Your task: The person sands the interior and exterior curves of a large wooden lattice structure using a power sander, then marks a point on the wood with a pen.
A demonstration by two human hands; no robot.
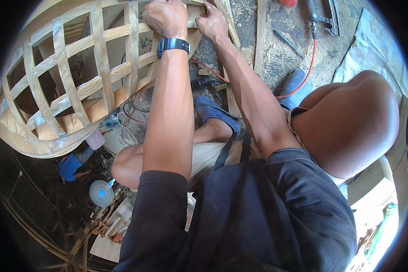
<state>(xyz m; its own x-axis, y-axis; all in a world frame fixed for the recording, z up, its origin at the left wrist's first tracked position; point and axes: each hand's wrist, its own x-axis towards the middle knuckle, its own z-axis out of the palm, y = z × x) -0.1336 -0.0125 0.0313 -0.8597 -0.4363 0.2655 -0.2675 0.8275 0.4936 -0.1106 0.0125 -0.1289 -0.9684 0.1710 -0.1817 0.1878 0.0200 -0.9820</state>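
A curved lattice frame of pale wooden slats (97, 50) fills the upper left. My left hand (167, 19), below which a dark wristwatch (173, 45) is worn, is closed on the frame near its right end. Its fingertips are partly hidden by the hand and the top edge of the picture. Just to the right, my right hand (211, 23) has its fingers curled at the edge of the same frame, the thumb side against the wood.
Sawdust covers the floor around a wooden strip (259, 38), a dark pointed rod (289, 44) and an air tool (313, 18) with an orange hose (312, 68). A blue sheet (371, 45) lies at the right. Far lower left are a fan (101, 193) and another person (70, 167).
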